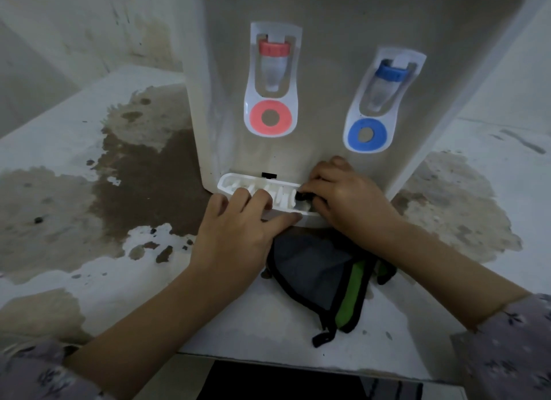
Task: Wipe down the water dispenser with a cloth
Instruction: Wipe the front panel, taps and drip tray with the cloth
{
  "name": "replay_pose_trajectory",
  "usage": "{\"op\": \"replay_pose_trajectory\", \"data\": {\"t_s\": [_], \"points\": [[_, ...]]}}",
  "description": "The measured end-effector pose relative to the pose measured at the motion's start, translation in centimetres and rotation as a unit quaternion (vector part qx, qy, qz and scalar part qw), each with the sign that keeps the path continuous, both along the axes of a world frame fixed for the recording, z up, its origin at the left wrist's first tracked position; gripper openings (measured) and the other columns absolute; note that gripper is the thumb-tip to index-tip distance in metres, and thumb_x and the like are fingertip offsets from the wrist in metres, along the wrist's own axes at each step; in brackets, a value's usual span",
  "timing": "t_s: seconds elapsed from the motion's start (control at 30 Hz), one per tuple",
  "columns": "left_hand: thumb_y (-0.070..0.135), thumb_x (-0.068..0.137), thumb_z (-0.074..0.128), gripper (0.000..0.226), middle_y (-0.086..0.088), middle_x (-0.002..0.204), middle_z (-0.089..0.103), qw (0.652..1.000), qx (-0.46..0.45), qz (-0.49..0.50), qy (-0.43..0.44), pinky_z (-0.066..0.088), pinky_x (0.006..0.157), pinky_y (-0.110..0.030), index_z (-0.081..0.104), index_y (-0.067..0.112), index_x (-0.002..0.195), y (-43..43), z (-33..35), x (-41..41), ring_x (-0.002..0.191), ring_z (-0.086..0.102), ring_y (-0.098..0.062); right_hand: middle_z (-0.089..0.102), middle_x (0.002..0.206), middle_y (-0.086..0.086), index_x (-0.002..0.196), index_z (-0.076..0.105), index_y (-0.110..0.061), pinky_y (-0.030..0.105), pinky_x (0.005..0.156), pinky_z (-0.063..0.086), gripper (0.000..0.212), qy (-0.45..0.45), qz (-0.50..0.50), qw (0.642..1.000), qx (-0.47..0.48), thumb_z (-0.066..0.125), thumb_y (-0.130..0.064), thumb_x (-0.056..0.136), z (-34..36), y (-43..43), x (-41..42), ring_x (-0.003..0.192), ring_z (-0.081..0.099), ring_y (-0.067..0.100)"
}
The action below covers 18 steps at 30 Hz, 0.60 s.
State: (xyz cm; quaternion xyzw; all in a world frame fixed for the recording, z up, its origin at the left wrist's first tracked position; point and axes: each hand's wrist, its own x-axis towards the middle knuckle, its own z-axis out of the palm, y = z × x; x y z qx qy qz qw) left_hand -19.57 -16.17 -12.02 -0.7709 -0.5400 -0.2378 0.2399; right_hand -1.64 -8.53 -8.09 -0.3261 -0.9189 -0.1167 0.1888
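Observation:
The white water dispenser [328,57] stands on a stained counter, with a red tap [273,48] on the left and a blue tap [391,73] on the right. Its white drip tray [238,182] juts out at the base. My left hand [238,235] grips the tray's front edge, fingers curled over the rim and thumb under it. My right hand [348,197] pinches a dark corner of the cloth [316,268] against the tray's right end. The rest of the grey cloth, with black trim and a green stripe, hangs down onto the counter below both hands.
The white counter [74,149] carries large brown stains left and right of the dispenser. A stained wall [89,27] rises behind on the left. The counter's front edge [268,358] runs just below the cloth, with a dark gap beneath.

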Motion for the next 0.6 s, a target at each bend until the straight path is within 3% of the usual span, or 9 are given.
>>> {"op": "replay_pose_trajectory", "data": {"t_s": [0.1, 0.23, 0.33, 0.4, 0.5, 0.6], "points": [[0.018, 0.074, 0.058, 0.039, -0.003, 0.087, 0.06, 1.0, 0.005, -0.003, 0.003, 0.025, 0.068, -0.034, 0.066, 0.032, 0.109, 0.1, -0.1, 0.1, 0.074, 0.052, -0.025, 0.061, 0.076, 0.008, 0.072, 0.071, -0.006, 0.03, 0.055, 0.051, 0.016, -0.044, 0.011, 0.999, 0.004, 0.073, 0.004, 0.06, -0.3, 0.6, -0.6, 0.071, 0.057, 0.03], [0.019, 0.075, 0.053, 0.04, -0.003, 0.087, 0.06, 1.0, -0.002, 0.0, 0.008, 0.027, 0.068, -0.035, 0.067, 0.031, 0.11, 0.0, -0.1, 0.1, 0.074, 0.053, -0.025, 0.061, 0.086, 0.004, 0.072, 0.072, -0.011, 0.034, 0.069, 0.042, 0.011, -0.078, -0.048, 0.995, 0.024, 0.071, -0.006, 0.063, 0.1, 0.2, -1.0, 0.081, 0.056, 0.032], [0.019, 0.075, 0.052, 0.04, -0.003, 0.086, 0.059, 1.0, -0.006, 0.006, 0.014, 0.027, 0.067, -0.034, 0.067, 0.032, 0.11, 0.0, -0.2, 0.1, 0.073, 0.053, -0.025, 0.058, 0.096, 0.01, 0.08, 0.072, -0.006, 0.038, 0.073, 0.04, 0.013, -0.082, -0.069, 0.994, -0.027, 0.067, -0.002, 0.069, -0.1, 0.1, -1.4, 0.087, 0.053, 0.035], [0.02, 0.074, 0.053, 0.041, -0.003, 0.086, 0.059, 1.0, -0.004, 0.004, 0.016, 0.028, 0.067, -0.035, 0.066, 0.032, 0.111, -0.1, -0.2, 0.1, 0.073, 0.053, -0.025, 0.058, 0.091, 0.015, 0.081, 0.072, -0.002, 0.038, 0.069, 0.046, 0.016, -0.033, -0.057, 0.994, -0.084, 0.064, 0.004, 0.07, -0.1, 0.3, -1.5, 0.082, 0.055, 0.034], [0.017, 0.072, 0.061, 0.043, -0.004, 0.086, 0.061, 1.0, 0.004, 0.0, 0.014, 0.033, 0.065, -0.035, 0.067, 0.031, 0.111, -0.1, -0.3, 0.1, 0.073, 0.054, -0.026, 0.058, 0.093, 0.01, 0.089, 0.068, -0.005, 0.037, 0.072, 0.05, 0.013, 0.066, -0.107, 0.98, -0.155, 0.061, -0.001, 0.078, 0.9, 0.5, -1.1, 0.082, 0.057, 0.024], [0.019, 0.074, 0.054, 0.041, -0.003, 0.085, 0.06, 1.0, 0.01, -0.005, 0.011, 0.028, 0.066, -0.034, 0.067, 0.032, 0.111, 0.1, -0.4, 0.1, 0.074, 0.05, -0.024, 0.058, 0.091, 0.008, 0.085, 0.061, -0.006, 0.038, 0.069, 0.05, 0.007, 0.11, -0.126, 0.978, -0.128, 0.063, -0.009, 0.079, 1.3, 0.2, -1.0, 0.079, 0.056, 0.022]]}}
